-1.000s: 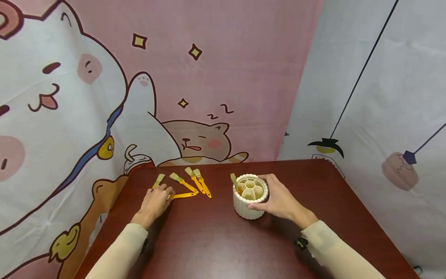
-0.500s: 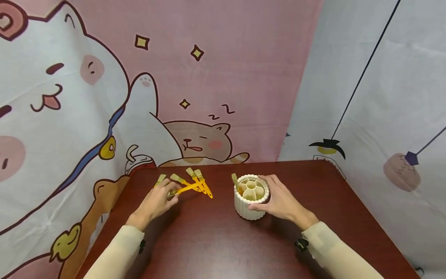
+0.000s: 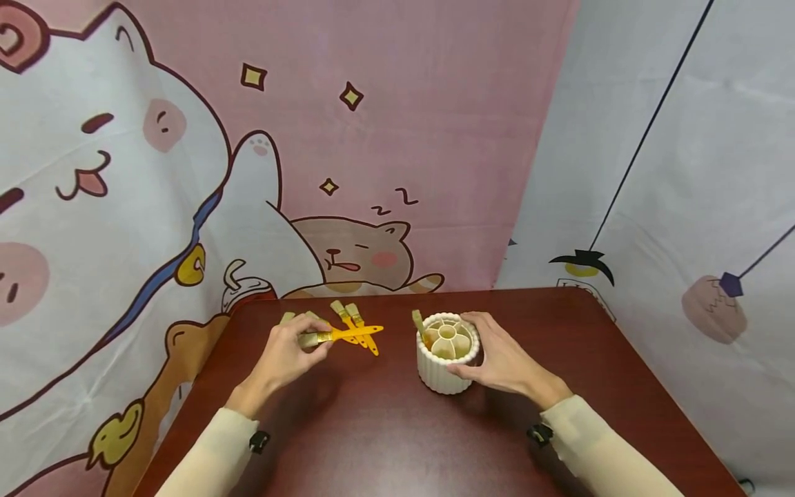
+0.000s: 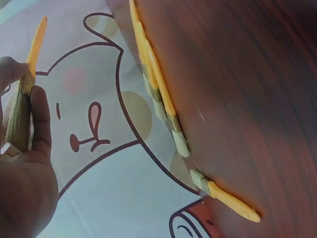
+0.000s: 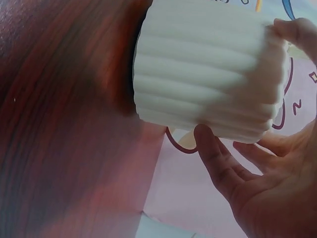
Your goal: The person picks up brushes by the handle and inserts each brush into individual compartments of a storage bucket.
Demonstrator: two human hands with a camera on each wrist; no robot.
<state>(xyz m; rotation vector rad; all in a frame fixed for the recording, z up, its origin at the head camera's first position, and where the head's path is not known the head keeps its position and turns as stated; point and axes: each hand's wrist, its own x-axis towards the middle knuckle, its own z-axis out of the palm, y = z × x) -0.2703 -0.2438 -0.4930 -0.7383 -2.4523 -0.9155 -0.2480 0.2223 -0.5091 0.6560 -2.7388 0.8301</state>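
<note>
My left hand pinches a yellow-handled paintbrush near its metal band, lifted above the table, its handle pointing right in the head view. Several similar brushes lie behind it on the table; in the left wrist view a lone brush lies apart from a cluster of brushes. My right hand grips the rim and side of a white ribbed round holder, thumb at the front and fingers at the back. The holder has petal-shaped compartments, and one brush stands tilted in a left one.
A dark red-brown wooden table bears everything. Behind it hangs a cartoon-printed cloth, close to the table's far edge. The holder stands upright right of the brushes.
My left hand has picked the paintbrush up off the table and raised it, swinging its handle slightly upward to the right. The right hand stays on the holder.
</note>
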